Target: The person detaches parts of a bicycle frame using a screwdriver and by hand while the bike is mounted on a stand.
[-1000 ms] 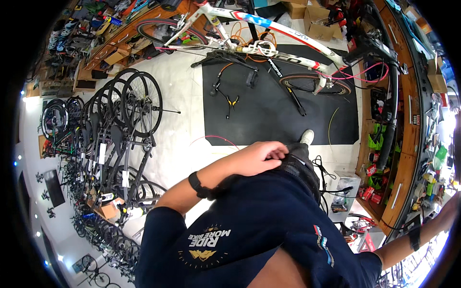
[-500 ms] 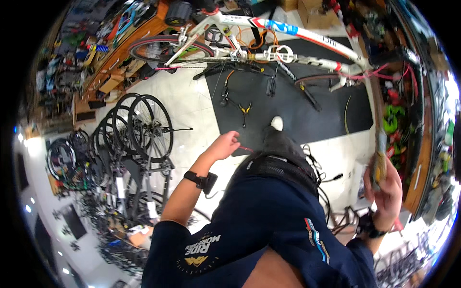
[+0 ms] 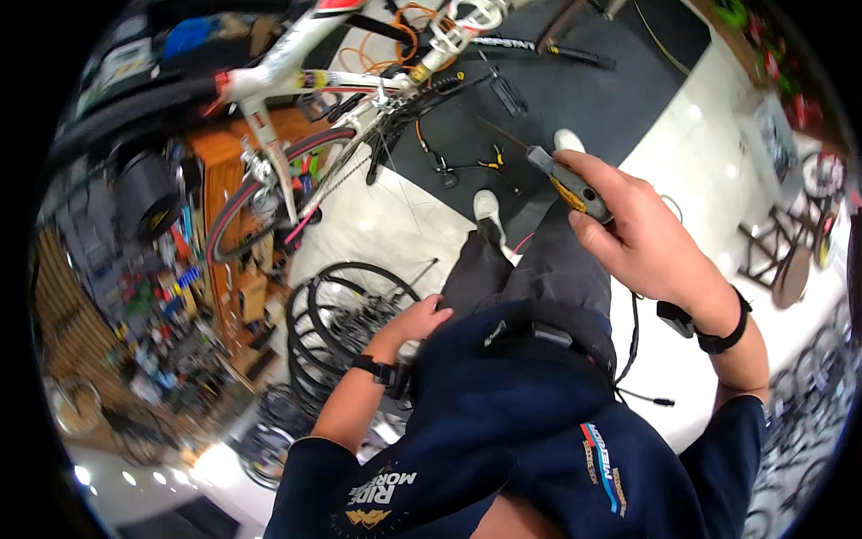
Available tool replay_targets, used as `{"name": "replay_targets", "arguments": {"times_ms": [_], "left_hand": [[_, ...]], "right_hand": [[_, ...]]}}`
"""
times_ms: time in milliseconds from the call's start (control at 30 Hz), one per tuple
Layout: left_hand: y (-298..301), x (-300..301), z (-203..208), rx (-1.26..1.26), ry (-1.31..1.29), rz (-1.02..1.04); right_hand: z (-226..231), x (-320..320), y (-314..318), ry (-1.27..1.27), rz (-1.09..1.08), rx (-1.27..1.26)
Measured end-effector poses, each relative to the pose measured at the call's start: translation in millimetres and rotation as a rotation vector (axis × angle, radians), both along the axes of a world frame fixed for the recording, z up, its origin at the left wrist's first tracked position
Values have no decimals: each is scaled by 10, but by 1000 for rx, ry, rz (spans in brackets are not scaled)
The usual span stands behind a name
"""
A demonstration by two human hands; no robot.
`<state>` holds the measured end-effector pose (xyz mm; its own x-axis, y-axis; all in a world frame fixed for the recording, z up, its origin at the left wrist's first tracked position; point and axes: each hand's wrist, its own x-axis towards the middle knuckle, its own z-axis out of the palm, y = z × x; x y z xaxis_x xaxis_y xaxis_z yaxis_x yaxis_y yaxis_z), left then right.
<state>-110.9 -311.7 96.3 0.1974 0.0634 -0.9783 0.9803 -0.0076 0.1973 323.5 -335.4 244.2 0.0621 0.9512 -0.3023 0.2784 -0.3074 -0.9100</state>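
Note:
My right hand (image 3: 642, 229) is raised in front of me, closed around the grey and yellow handle of a screwdriver (image 3: 575, 186). Its thin dark shaft points up and left, toward the bike. Low at my left thigh is my left hand (image 3: 420, 320), its fingers curled and partly hidden; whatever they may hold does not show. Beyond both hands, at the upper left, stands a white road bike (image 3: 269, 76) with red trim. A thin pink cable (image 3: 523, 241) shows between my legs.
A dark mat (image 3: 620, 112) lies under the bike, with yellow-handled pliers (image 3: 492, 158) and an orange hose (image 3: 373, 49) there. Several bike wheels (image 3: 314, 310) stand at my left. A cluttered wooden workbench (image 3: 215, 171) is at the far left, a stool (image 3: 792, 277) at the right.
My view has turned to the right side of the bike's rear toward the left. My right hand has come inward and up with the screwdriver. My left hand has dropped to my thigh.

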Motion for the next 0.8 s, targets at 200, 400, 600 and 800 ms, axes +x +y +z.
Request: {"name": "replay_targets", "arguments": {"times_ms": [200, 400, 600, 800], "left_hand": [[435, -362, -743, -378, 44, -307], [168, -610, -1442, -615, 160, -593], [-124, -1182, -1995, -739, 143, -737], [-308, -1500, -2271, -823, 114, -694]], "right_hand": [[-858, -774, -150, 115, -235, 92], [-1535, -1584, -167, -49, -411, 313], [-1954, -1978, -42, -116, -454, 471], [-2053, -2062, 167, -160, -563, 566]]}}
